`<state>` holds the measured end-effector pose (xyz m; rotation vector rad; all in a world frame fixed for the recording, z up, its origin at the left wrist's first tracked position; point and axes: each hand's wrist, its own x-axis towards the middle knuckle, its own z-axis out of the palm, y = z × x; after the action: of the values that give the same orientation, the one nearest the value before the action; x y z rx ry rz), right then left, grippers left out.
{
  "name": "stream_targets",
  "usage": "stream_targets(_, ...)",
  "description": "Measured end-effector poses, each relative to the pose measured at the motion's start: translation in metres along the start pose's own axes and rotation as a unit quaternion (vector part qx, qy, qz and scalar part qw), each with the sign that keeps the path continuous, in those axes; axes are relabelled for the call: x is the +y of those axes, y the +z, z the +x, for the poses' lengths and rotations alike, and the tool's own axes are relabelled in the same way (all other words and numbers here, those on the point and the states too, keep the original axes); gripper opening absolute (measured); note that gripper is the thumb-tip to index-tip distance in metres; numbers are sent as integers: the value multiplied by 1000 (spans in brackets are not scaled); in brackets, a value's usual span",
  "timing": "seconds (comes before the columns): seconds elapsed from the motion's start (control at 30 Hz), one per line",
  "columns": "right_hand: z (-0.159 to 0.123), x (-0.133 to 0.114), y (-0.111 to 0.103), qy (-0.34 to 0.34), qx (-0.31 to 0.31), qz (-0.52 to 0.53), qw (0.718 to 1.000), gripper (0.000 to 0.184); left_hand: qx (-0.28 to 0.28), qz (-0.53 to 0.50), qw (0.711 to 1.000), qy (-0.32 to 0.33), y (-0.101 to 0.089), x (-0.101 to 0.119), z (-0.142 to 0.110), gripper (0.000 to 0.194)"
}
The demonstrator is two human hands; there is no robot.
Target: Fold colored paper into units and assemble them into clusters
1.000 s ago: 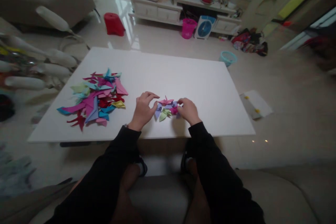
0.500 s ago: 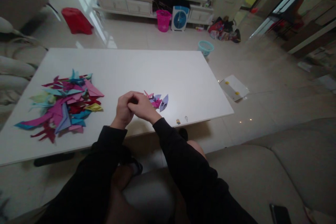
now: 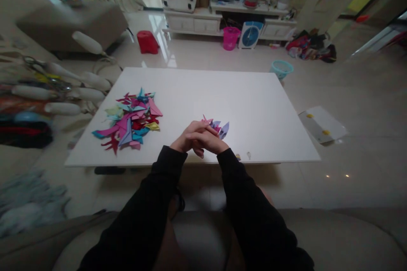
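Observation:
Close to the front edge of a white table (image 3: 203,89), my left hand (image 3: 188,134) and my right hand (image 3: 210,140) lie one across the other. The left fingers stretch to the right behind the right hand, and the right fingers point left across it. One fingertip hangs below them. No object shows in either hand. Just beyond the fingers sits a small group of folded paper pieces (image 3: 225,129), pink and lilac, partly hidden by the hands. Further left lies a large heap of folded paper shapes (image 3: 127,123) in pink, red, blue, green and yellow.
Two small items lie near the table's front edge, one a clear piece (image 3: 249,155). A teal basket (image 3: 281,67) stands past the far right corner. On the floor are a red stool (image 3: 148,42), a pink bin (image 3: 230,38) and a blue fan (image 3: 251,35).
The view has swung left and levelled, so the table sits further right in it. My hands went from clasped around a gap to lying flatter across each other. The paper heap looks unchanged.

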<state>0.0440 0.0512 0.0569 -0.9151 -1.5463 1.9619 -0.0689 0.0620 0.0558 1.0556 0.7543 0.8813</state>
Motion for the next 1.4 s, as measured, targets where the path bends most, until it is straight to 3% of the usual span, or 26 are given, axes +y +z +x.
stream_targets(0.2, 14, 12, 6, 14, 61, -46, 997, 35, 51, 62, 992, 93, -8, -24, 6, 44)
stream_targets(0.4, 30, 17, 8, 23, 129, -51, 990, 35, 85, 115, 981, 134, -24, -31, 16, 41)
stream_targets(0.57, 42, 26, 9, -5, 163, -52, 985, 35, 148, 176, 965, 124, -33, -35, 23, 39)
stream_targets(0.73, 41, 24, 7, 1, 166, -120, 979, 52, 217, 48, 973, 56, -30, -36, 28, 37)
stream_targets(0.87, 40, 24, 8, -81, 222, -177, 955, 57, 282, 44, 958, 39, -31, -37, 29, 37)
stream_targets(0.97, 38, 25, 8, -106, 231, -199, 946, 62, 271, 64, 959, 49, -32, -32, 26, 36)
stream_targets(1.13, 31, 27, 7, -136, 185, -202, 952, 67, 244, 89, 963, 66, -35, -21, 21, 39)
stream_targets(1.27, 27, 27, 0, -173, 163, -240, 941, 46, 272, 123, 952, 66, -53, -21, 25, 36)
stream_targets(1.4, 23, 26, -15, -193, 208, -280, 917, 20, 365, 146, 917, 70, -99, -17, 30, 20)
